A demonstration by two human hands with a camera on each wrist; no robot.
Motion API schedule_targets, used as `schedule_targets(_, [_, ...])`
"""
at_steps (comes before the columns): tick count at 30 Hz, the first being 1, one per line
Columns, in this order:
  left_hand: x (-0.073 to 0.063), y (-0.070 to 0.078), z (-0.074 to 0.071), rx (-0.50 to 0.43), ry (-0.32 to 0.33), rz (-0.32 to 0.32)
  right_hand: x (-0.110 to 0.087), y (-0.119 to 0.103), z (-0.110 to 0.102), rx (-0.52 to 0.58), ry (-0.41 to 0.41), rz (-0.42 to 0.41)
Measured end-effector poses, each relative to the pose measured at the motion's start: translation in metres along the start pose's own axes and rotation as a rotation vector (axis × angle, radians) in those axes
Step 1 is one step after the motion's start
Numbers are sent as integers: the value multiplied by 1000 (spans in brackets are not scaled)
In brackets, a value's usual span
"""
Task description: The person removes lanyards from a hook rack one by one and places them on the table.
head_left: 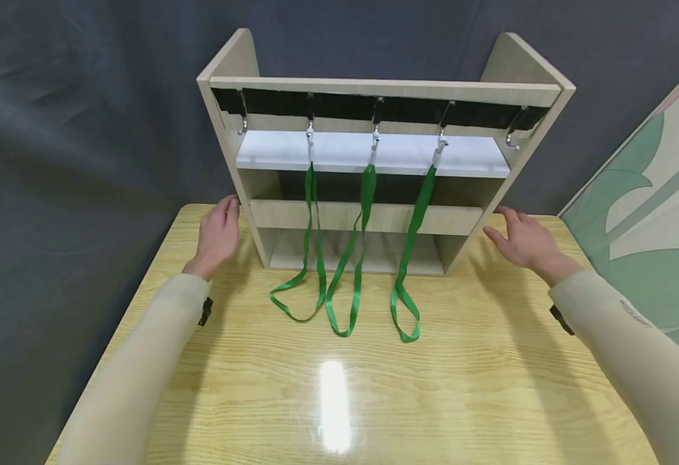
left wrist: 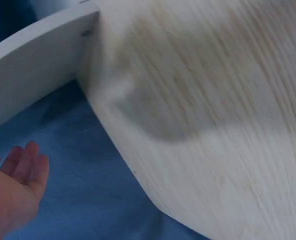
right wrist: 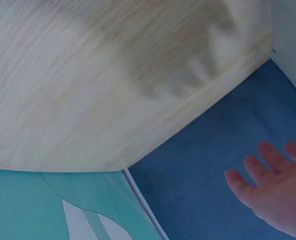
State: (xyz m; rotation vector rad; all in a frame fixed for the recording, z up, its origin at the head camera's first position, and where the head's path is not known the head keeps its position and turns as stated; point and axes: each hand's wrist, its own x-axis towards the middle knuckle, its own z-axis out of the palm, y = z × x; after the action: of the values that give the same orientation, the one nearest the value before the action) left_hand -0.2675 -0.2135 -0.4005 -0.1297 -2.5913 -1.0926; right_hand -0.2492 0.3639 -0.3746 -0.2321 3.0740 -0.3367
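Observation:
A small pale wooden shelf unit stands upright on the table in the head view. Three green lanyards hang by white clips from metal hooks on its black strip, their loops resting on the tabletop. My left hand is at the unit's left side panel, fingers extended and holding nothing. On the other side, my right hand has its fingers spread close to the right side panel, with nothing in it. Both wrist views show the palms, the left hand and right hand, with loosely extended fingers.
The light wood table reaches toward me, with a bright reflection at its middle. Behind the unit hangs a dark blue-grey cloth. A green and white patterned panel stands at the right. Bare hooks are at either end.

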Motion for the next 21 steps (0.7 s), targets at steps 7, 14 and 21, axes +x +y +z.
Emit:
schedule_targets(7, [-8,22,-6,-335,90,13,-21,-13,-10,-75,-118,-54])
schedule_targets(14, [-14,42,-1,-364,168,142,-53,-61,-28,-35,-178,-88])
schedule_targets(21, [-23,68,-4,-432,164,142,-68,-110,-46,17,-24,-172])
